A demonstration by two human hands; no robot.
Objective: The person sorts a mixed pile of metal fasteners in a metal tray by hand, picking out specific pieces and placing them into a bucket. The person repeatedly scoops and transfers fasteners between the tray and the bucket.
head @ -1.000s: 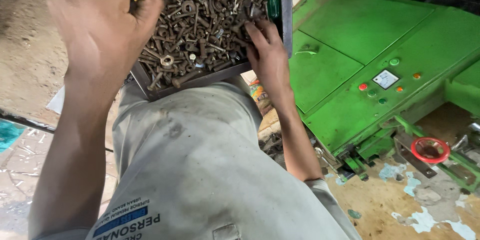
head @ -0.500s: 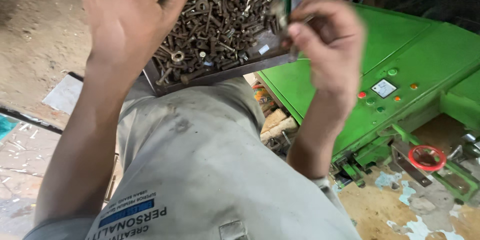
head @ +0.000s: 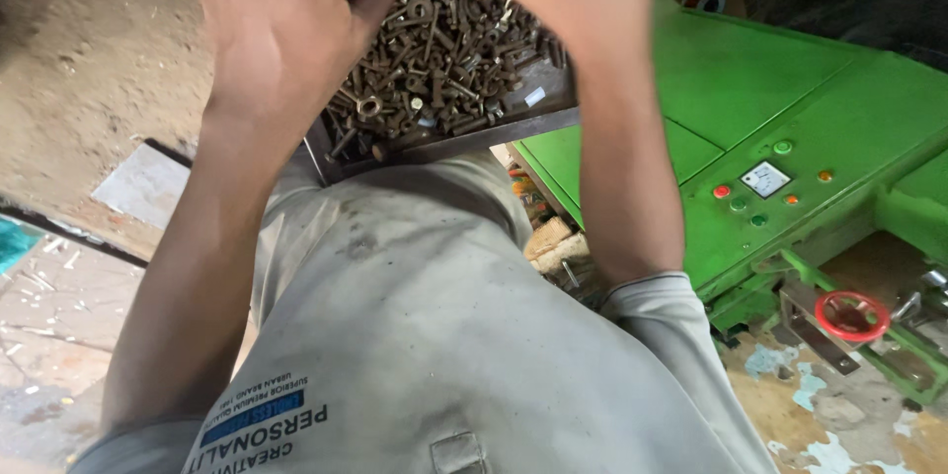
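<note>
The left hand [head: 281, 30] hovered over a tray [head: 444, 143] of rusty bolts [head: 444, 59], fingers curled, grip unclear, beside a green machine [head: 790, 118]; the right hand lay out of frame.

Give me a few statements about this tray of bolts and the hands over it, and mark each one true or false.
1. The tray holds rusty bolts and nuts. True.
2. The machine beside it is blue. False: it is green.
3. The left hand is at the tray's near left corner. True.
4. The handwheel at lower right is yellow. False: it is red.
5. The right hand is in full view. False: only its forearm shows.
</note>
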